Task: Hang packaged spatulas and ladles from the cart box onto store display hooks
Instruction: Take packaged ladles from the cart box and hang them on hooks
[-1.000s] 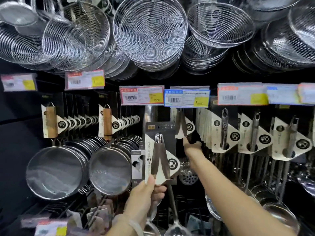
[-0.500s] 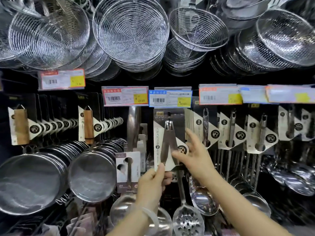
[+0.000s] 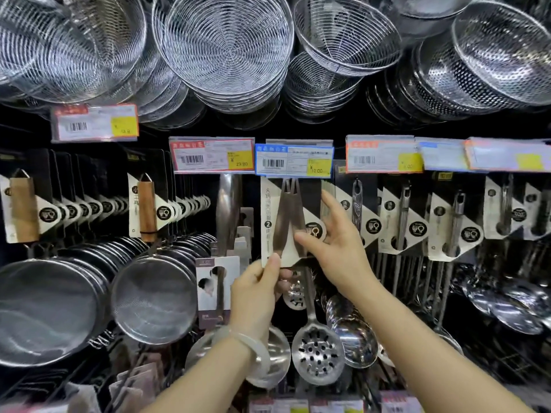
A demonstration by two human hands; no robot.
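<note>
a white-and-black card carrying two silver utensils sits between the fingers; above the fingertips, a blue-bordered price tag with a yellow patch, beside a red-bordered tag.

The backdrop is a black retail display wall fitted with rows of hooks. Wire skimmer baskets hang along the top row. Price tags run in a band below them. Mesh strainers with wooden handles occupy the lower left. Lighting is bright, reflecting off the steel.
</note>
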